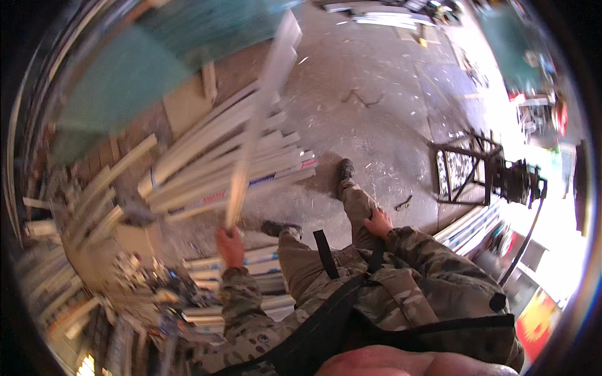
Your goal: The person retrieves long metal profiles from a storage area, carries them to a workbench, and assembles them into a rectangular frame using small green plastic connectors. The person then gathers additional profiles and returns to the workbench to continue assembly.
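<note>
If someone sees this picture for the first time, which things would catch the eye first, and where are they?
First, the long pale strip, blurred, rising from the left hand up toward the top of the picture. Behind it, a pile of similar white strips lies on the dusty concrete floor at the left. The right hand rests on the camouflage-clad right leg, near the middle.

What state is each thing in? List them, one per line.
Left hand: closed around the long white strip, raised.
Long white strip: held at its lower end, lifted off the pile, blurred.
Pile of white strips: lying on the floor.
Right hand: empty, beside the thigh.
</note>
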{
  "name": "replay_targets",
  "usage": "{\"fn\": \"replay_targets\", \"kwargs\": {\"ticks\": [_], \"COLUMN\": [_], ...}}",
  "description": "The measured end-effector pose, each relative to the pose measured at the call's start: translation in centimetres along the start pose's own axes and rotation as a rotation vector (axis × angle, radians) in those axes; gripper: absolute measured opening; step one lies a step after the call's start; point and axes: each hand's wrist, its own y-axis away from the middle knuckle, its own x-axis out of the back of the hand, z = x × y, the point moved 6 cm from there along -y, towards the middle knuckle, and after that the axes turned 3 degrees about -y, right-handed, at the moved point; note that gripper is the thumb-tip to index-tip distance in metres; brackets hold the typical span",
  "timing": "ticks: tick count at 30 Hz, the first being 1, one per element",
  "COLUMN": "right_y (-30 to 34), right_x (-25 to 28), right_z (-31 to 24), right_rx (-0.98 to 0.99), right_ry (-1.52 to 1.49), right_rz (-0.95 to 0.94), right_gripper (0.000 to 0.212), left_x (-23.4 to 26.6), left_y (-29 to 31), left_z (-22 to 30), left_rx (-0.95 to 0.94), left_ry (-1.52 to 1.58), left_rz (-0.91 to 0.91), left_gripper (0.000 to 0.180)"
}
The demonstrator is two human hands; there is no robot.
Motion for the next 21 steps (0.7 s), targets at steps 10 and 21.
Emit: {"fn": "replay_targets", "kwargs": {"ticks": [10, 21], "right_y": [-9.2, -8.5], "right_x": [21.9, 34.0], "right_z": [3.3, 22.5], "right_rx": [0.21, -0.232], "right_ry": [-0.434, -0.784], "right_rz": [-0.005, 0.307], "right_gripper": [0.039, 0.034], "left_x": [-15.4, -19.7], "left_y": [3.5, -7.2], "left_z": [31.9, 51.1], "left_rx": [-0.3, -0.183], "left_ry": [-0.29, -0.391], "left_rz": [-0.709, -0.853], "left_gripper": [0.053, 0.055]}}
